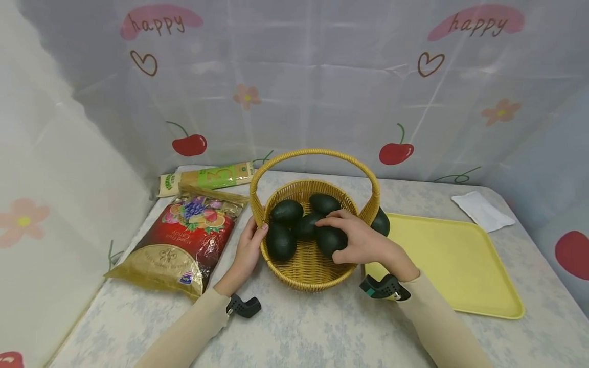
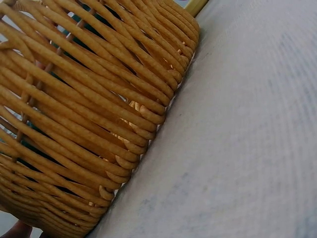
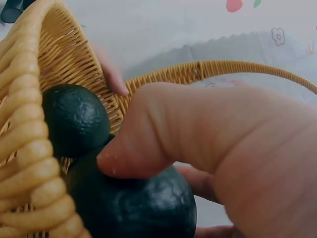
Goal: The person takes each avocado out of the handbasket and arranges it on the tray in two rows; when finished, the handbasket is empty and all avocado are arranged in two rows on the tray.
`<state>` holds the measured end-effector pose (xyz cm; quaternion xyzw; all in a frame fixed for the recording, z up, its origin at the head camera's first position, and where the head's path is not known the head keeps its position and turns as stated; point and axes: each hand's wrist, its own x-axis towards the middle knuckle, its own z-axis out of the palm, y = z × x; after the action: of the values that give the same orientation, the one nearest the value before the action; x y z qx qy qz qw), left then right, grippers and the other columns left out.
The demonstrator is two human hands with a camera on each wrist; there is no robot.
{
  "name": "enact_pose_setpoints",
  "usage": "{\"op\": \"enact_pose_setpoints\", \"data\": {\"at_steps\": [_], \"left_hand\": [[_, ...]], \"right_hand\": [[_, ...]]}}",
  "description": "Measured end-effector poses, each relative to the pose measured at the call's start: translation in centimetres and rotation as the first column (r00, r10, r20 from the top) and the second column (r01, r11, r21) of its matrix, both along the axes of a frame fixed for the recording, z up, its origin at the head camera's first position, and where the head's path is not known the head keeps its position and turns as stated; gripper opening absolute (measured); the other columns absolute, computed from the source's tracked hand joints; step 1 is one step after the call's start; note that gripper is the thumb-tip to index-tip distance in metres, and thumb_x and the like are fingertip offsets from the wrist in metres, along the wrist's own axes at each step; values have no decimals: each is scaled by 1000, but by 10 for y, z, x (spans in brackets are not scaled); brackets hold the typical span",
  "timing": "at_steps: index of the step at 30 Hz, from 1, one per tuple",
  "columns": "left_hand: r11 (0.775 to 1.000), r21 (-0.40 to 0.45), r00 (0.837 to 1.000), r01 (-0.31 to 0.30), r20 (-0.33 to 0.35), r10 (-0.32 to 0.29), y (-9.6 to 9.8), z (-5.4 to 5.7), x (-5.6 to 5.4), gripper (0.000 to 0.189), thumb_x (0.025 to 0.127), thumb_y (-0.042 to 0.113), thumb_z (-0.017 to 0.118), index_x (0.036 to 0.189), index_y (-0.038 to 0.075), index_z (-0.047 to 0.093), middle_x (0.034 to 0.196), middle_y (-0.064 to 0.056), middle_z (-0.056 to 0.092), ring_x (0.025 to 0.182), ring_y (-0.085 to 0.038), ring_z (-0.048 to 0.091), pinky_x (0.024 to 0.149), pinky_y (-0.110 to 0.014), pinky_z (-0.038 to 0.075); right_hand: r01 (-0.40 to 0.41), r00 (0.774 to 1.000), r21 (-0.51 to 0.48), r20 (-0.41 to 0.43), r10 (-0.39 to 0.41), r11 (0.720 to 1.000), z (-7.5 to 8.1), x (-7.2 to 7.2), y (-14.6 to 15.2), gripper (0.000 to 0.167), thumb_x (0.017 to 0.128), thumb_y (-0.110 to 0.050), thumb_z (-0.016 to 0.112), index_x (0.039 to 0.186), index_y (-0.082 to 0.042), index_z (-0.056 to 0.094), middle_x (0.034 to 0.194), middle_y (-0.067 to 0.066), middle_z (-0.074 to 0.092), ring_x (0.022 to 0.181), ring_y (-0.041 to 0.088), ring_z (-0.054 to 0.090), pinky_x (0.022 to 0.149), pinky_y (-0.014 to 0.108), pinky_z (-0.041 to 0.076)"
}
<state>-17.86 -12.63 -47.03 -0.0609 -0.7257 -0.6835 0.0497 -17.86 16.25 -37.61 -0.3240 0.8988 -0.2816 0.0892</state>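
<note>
A wicker basket (image 1: 309, 278) with a tall hooped handle stands mid-table, holding several dark green avocados. My left hand (image 1: 246, 250) holds its left side, thumb over the rim by the handle's base. Only the woven wall (image 2: 89, 99) fills most of the left wrist view; nearly all of that hand is hidden there. Inside the basket on the right, my right hand (image 1: 365, 241) grips an avocado (image 1: 330, 242) between thumb and fingers. The right wrist view shows the thumb pressed on this avocado (image 3: 143, 208), beside another avocado (image 3: 77, 119).
Right of the basket lies a yellow tray (image 1: 451, 266), with one avocado (image 1: 381, 223) at its upper left corner. A white cloth (image 1: 482, 211) lies behind the tray. On the left are a red and gold candy bag (image 1: 177, 245) and a long green-labelled packet (image 1: 216, 177).
</note>
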Motion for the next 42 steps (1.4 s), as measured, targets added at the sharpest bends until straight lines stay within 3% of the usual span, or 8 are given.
{"op": "enact_pose_setpoints", "data": {"at_steps": [7, 13, 21, 30, 37, 42], "left_hand": [[1000, 2, 1000, 0, 13, 0, 1, 1, 0, 51, 108, 19, 47, 157, 9, 38, 160, -15, 42, 151, -27, 34, 123, -52, 29], [1000, 0, 1000, 0, 9, 0, 1, 0, 0, 51, 108, 18, 47, 157, 8, 37, 161, -14, 41, 151, -26, 33, 123, -52, 29], [1000, 1, 1000, 11, 8, -11, 1, 0, 0, 53, 108, 19, 46, 160, 10, 34, 163, -13, 39, 152, -26, 33, 122, -51, 30], [1000, -3, 1000, 4, 15, -4, 0, -1, -1, 53, 108, 19, 46, 159, 10, 35, 163, -13, 39, 151, -25, 33, 122, -51, 30], [1000, -2, 1000, -1, 18, 1, 1, 0, 0, 53, 108, 19, 47, 159, 10, 36, 162, -13, 40, 151, -26, 34, 122, -51, 30], [1000, -8, 1000, -7, 20, 7, 1, 0, 0, 52, 108, 19, 46, 159, 11, 36, 163, -12, 40, 151, -24, 33, 122, -50, 30]], "right_hand": [[3, 1000, -12, 14, -3, 1000, -1, 0, 1, 70, 72, -12, 64, 141, -17, 60, 144, 16, 51, 124, 31, 52, 89, 43, 47], [-26, 1000, -42, 14, 26, 999, -1, -2, 2, 66, 74, -10, 66, 140, -16, 59, 138, 9, 58, 111, 22, 52, 87, 39, 45], [-31, 999, -104, 25, 34, 994, 3, -1, 6, 61, 76, -11, 73, 135, -20, 61, 134, 8, 60, 109, 22, 54, 88, 38, 49], [-67, 995, -213, 62, 82, 975, 11, 3, 17, 61, 78, -9, 80, 136, -17, 60, 121, 7, 60, 96, 20, 55, 74, 29, 57], [-101, 959, -342, 216, 182, 934, 19, 9, 38, 64, 79, -2, 75, 139, -9, 55, 129, 14, 60, 100, 14, 66, 78, 32, 61], [-140, 940, -389, 238, 246, 911, 24, 14, 57, 64, 80, 2, 73, 140, -6, 52, 129, 19, 61, 102, 14, 69, 82, 34, 61]]}}
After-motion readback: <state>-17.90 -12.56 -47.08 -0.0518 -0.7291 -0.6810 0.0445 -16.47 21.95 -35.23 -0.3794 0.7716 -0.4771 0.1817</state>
